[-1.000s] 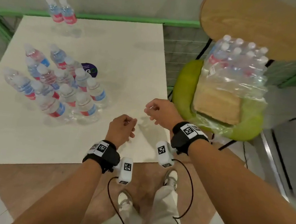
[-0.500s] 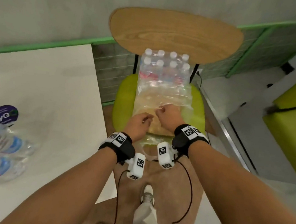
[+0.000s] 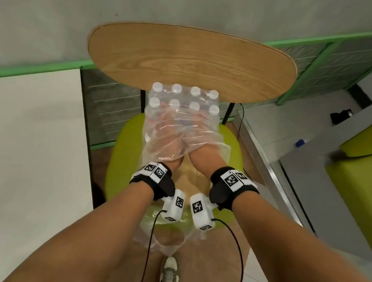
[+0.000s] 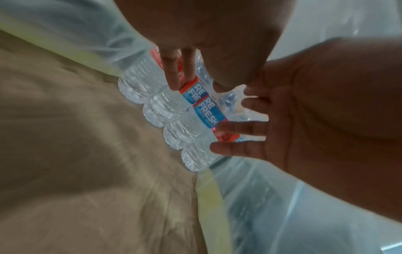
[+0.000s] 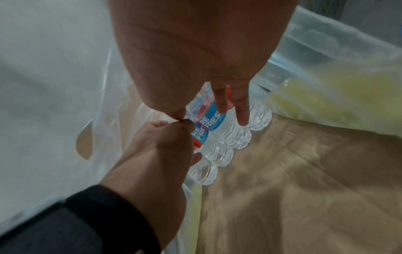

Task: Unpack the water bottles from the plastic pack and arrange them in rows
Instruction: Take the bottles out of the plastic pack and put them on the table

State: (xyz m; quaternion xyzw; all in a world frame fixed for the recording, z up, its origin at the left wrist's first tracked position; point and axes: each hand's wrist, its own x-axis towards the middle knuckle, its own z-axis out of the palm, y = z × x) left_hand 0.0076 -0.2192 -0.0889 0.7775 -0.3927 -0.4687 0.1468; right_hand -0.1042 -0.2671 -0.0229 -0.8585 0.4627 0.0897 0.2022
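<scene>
- head view: the plastic pack [image 3: 180, 119] sat on a green chair [image 3: 127, 147]. both hands were pushed into its open end, the left hand [image 3: 166, 138] and right hand [image 3: 200, 140] blurred by film.
- left wrist view: left fingers [image 4: 174, 72] lay straight against a front water bottle [image 4: 152, 86], not yet wrapped round it; the other hand's were spread.
- right wrist view: right fingertips [image 5: 242, 116] touched the bottles, uncurled. those looked light, ribbed and squashy (best held round the label band).
</scene>
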